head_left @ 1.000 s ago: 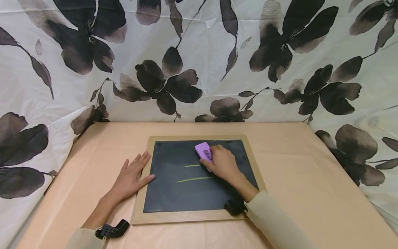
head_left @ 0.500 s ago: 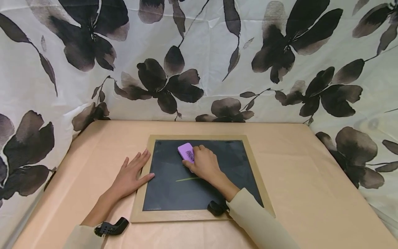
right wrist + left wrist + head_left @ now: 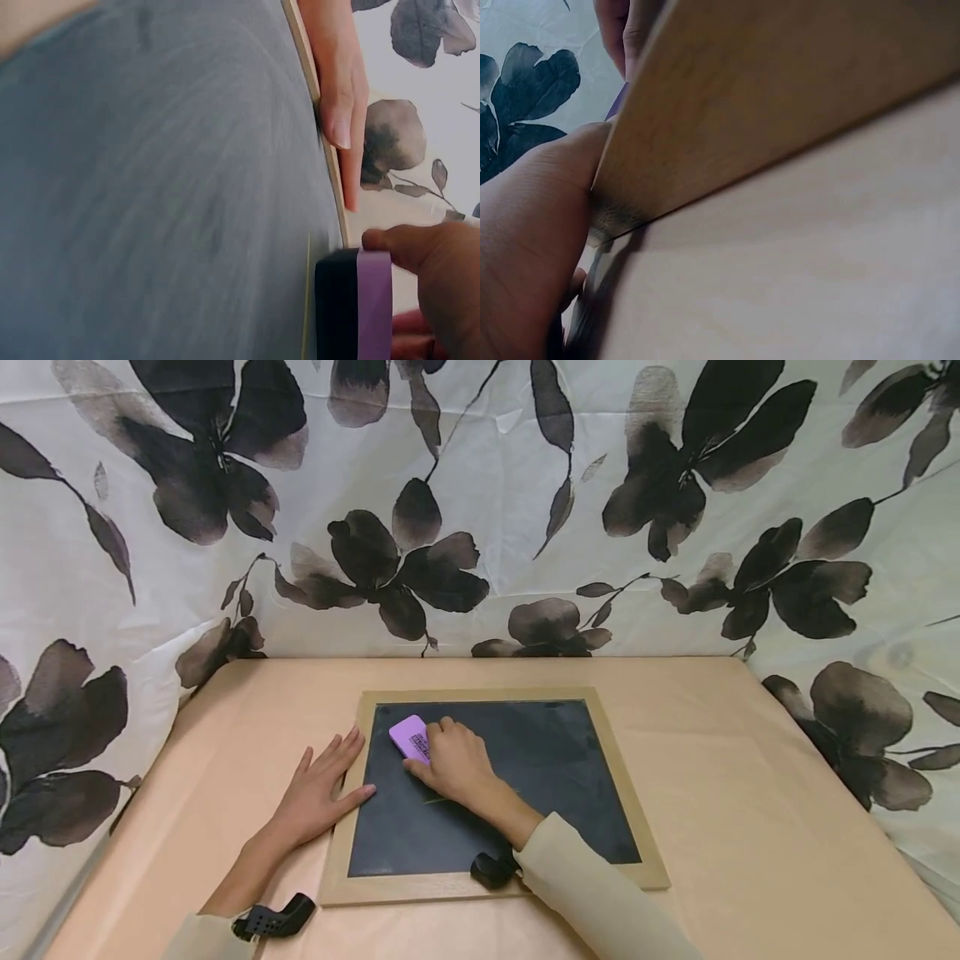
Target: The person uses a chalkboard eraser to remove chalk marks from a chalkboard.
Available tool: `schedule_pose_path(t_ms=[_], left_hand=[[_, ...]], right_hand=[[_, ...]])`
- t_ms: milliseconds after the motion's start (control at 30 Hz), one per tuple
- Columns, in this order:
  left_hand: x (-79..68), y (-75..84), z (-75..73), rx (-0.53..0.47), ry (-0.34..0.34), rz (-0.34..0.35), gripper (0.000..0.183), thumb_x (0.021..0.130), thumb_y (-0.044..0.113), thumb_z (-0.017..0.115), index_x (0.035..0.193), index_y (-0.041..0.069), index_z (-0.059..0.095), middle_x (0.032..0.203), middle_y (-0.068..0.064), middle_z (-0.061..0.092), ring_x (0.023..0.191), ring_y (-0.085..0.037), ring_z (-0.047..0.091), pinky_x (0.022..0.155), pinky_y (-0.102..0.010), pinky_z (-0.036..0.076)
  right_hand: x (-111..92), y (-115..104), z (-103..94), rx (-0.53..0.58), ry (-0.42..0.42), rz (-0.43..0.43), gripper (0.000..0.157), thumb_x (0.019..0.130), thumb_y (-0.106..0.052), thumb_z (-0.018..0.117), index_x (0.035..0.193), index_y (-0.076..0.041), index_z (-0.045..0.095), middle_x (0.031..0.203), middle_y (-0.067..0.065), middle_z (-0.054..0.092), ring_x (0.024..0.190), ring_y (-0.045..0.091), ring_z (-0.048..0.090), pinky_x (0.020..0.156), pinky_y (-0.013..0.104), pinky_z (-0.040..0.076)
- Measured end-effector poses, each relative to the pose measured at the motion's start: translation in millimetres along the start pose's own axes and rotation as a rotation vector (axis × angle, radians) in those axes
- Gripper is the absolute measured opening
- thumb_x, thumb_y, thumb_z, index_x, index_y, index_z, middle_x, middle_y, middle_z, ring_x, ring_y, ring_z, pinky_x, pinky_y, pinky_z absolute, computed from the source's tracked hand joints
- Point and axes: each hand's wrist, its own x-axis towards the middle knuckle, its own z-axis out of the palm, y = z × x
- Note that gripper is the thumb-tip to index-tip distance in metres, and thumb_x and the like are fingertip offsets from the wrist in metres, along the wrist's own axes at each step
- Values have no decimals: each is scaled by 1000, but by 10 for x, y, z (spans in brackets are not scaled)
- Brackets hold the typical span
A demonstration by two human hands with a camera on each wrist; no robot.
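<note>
A chalkboard (image 3: 555,793) in a pale wooden frame (image 3: 480,696) lies on the table. My right hand (image 3: 457,760) grips a purple board eraser (image 3: 410,737) over the board's left part. In the right wrist view, the dark felt (image 3: 336,304) of the eraser faces the board beside a thin yellow chalk line (image 3: 307,292). A short end of that line (image 3: 435,800) shows below my right hand in the head view. My left hand (image 3: 315,793) rests with spread, straight fingers on the frame's left side, the thumb reaching over its inner edge.
The table (image 3: 750,827) has a light peach cover. Behind it hangs a white cloth (image 3: 525,468) printed with dark flowers. A black wrist camera (image 3: 273,917) sits on the left wrist, another black camera (image 3: 493,870) on the right, low over the frame's front edge.
My right hand has slid left across the board with the eraser. The upper yellow line is no longer seen, and less of the lower one shows. My left hand stays in place.
</note>
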Motion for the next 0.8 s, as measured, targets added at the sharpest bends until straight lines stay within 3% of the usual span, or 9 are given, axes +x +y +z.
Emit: schedule_pose_path(t_ms=[233, 467, 600, 800], left_hand=[[-43, -10, -5, 1, 5, -9, 81, 89, 54, 59, 152, 14, 29, 157, -5, 22, 142, -33, 20, 110, -59, 4], [-16, 12, 11, 3, 9, -1, 81, 88, 54, 60, 152, 14, 29, 157, -4, 23, 142, -33, 21, 110, -59, 5], [-12, 23, 13, 3, 1, -8, 82, 88, 54, 60, 152, 14, 28, 157, -4, 22, 142, -31, 20, 111, -59, 4], [-13, 29, 1, 17, -5, -11, 83, 88, 55, 59, 153, 13, 27, 157, -4, 21, 142, -31, 20, 111, -59, 4]], right_hand=[[26, 62, -41, 46, -124, -60, 62, 80, -57, 68, 124, -14, 64, 90, -1, 55, 72, 10, 50, 53, 25, 43], [-37, 323, -116, 67, -126, -56, 61, 81, -55, 69, 125, -14, 63, 90, -2, 54, 74, 10, 49, 53, 24, 41], [-110, 562, -153, 70, -83, -6, 62, 80, -54, 70, 125, -13, 64, 88, -2, 54, 71, 11, 50, 52, 25, 40], [-235, 861, -208, 40, -4, 157, 60, 79, -52, 73, 120, -9, 65, 91, 3, 58, 71, 15, 53, 53, 32, 44]])
